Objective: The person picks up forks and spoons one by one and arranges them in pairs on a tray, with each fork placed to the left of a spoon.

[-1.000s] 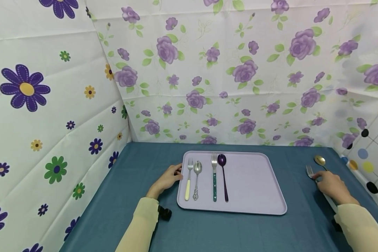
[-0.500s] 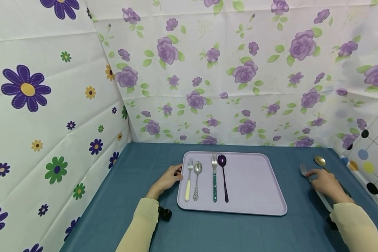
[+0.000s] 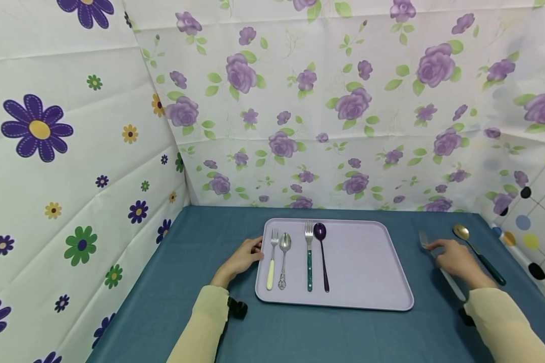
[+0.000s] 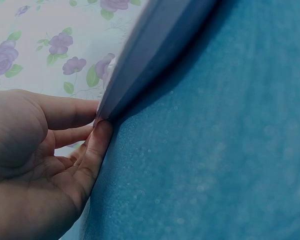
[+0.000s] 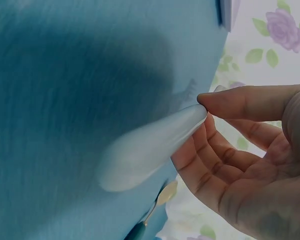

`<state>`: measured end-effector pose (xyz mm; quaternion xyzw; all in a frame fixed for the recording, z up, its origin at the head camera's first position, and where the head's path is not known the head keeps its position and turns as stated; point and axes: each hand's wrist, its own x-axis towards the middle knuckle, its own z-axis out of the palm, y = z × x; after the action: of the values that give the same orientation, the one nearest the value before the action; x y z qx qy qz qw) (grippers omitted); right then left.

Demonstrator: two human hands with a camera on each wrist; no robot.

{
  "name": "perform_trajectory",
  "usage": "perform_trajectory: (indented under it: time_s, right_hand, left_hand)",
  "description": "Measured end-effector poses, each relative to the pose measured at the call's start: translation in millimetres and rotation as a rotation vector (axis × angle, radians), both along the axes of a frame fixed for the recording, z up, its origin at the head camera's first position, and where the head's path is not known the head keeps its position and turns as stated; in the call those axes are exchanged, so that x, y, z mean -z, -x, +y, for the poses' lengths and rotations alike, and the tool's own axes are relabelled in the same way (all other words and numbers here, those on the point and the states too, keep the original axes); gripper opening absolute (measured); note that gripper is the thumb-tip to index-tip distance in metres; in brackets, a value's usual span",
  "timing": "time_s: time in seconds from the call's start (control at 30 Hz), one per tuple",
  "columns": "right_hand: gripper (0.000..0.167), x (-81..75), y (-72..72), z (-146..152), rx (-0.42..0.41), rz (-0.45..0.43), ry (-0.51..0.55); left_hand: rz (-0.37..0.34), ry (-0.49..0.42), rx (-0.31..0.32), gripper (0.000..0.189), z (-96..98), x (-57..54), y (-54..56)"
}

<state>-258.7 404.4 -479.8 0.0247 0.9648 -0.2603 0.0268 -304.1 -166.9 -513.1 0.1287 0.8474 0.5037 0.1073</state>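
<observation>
My left hand (image 3: pixel 240 259) pinches the left rim of a pale lilac tray (image 3: pixel 363 267) between thumb and fingers. Close up in the left wrist view, the tray's edge (image 4: pixel 145 60) meets the thumb and forefinger. Over at the right, my right hand (image 3: pixel 460 262) pinches a fork (image 3: pixel 453 286) with a whitish handle, raised off the cloth with its tines pointing away. That handle (image 5: pixel 150 150) fills the middle of the right wrist view; the fingers hide the fork's neck. Beside this hand lies a spoon (image 3: pixel 492 268) with a gold bowl and dark green handle.
On the tray lie a cream-handled fork (image 3: pixel 270 272), an ornate silver spoon (image 3: pixel 283 259), a green-handled fork (image 3: pixel 309 267) and a dark purple spoon (image 3: pixel 323 257). Blue-green cloth (image 3: pixel 340 333) covers the table. Patterned sheets (image 3: pixel 318 111) stand behind and at both sides.
My right hand has carried the whitish-handled fork leftward, away from the gold spoon, whose green handle now shows fully. The left hand and tray have stayed put.
</observation>
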Motion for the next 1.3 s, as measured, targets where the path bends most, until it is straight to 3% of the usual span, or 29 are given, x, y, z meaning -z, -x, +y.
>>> perform_trajectory:
  time_s: [1.3]
  right_hand:
    - [0.049,-9.9,18.7,-62,-0.077,-0.055,0.086]
  left_hand:
    - [0.013,0.008,0.006,0.059,0.9,-3.8,-2.2]
